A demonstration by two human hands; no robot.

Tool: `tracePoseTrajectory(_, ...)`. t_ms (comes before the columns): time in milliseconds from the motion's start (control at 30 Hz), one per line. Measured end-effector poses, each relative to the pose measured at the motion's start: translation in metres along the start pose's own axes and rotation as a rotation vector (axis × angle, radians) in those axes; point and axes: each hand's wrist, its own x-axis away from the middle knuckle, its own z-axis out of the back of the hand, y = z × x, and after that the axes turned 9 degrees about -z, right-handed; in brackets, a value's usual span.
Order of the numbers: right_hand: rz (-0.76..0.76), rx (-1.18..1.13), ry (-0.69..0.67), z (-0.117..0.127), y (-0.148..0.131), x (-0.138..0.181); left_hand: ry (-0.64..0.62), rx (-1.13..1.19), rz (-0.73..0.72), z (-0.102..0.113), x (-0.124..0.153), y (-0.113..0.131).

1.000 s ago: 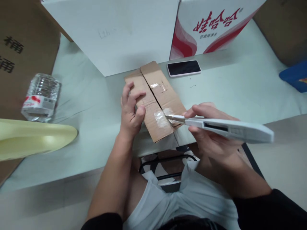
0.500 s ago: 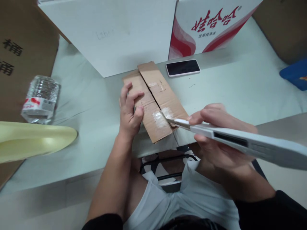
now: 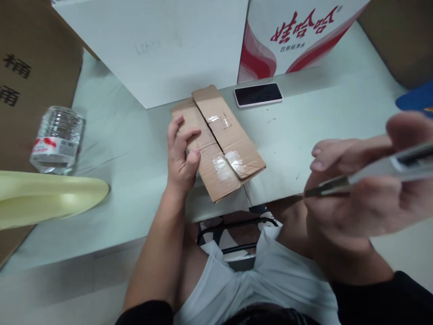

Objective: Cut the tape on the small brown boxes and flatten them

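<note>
Box pinned down, knife held clear of it.
Our left hand (image 3: 181,155) rests on the left flap of the cardboard box (image 3: 223,144), fingers curled and pressed to the board. The box lies on the table (image 3: 304,122) at its near edge, taped seam up. Our right hand (image 3: 358,194) is closed around the knife (image 3: 372,174), right of the box and apart from it, blade pointing left. A phone (image 3: 258,94) lies just beyond the box.

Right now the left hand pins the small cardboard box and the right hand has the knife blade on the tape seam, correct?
One thing is off. The left hand does pin the cardboard box, but the right hand holds the utility knife clear of it, off to the right; the head view shows the blade touching nothing.
</note>
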Motion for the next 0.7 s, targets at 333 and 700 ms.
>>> tracePoseTrajectory(333,-0.360,0.345,-0.035,-0.021,0.053,-0.049,0.154,0.090,0.153,0.020,-0.002,-0.012)
tracePoseTrajectory(700,-0.102,-0.503,-0.468,-0.041,0.033,-0.041,0.402,0.247,0.369,0.044,0.000,-0.034)
